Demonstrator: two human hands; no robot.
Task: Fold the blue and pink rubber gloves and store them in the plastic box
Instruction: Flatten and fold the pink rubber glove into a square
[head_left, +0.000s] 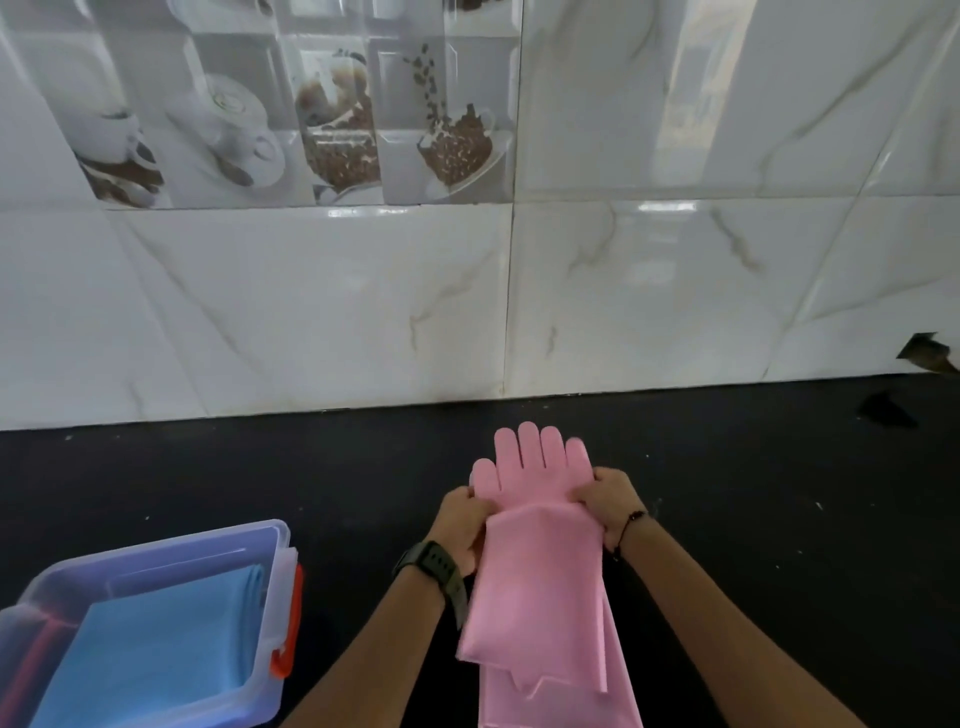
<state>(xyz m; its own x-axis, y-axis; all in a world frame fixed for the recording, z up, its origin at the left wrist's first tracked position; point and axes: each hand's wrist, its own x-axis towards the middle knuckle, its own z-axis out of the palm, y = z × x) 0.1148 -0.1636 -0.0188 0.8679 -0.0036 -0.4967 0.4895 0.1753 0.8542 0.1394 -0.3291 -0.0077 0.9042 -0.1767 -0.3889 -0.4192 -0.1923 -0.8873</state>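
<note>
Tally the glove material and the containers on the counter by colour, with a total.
Pink gloves, held by left hand and right hand: 1 stack
Blue gloves, folded in the box: 1 stack
Clear plastic box: 1
Total: 3

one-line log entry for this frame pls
left hand: grips pink gloves | right hand: grips same | blue gloves: in plastic box

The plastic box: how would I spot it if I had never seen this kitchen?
Start at the black counter under the marble wall tiles and look to its near left corner. The plastic box sits there, left of the hands holding the pink gloves. It is clear, has an orange latch, and holds the folded blue gloves.
</note>
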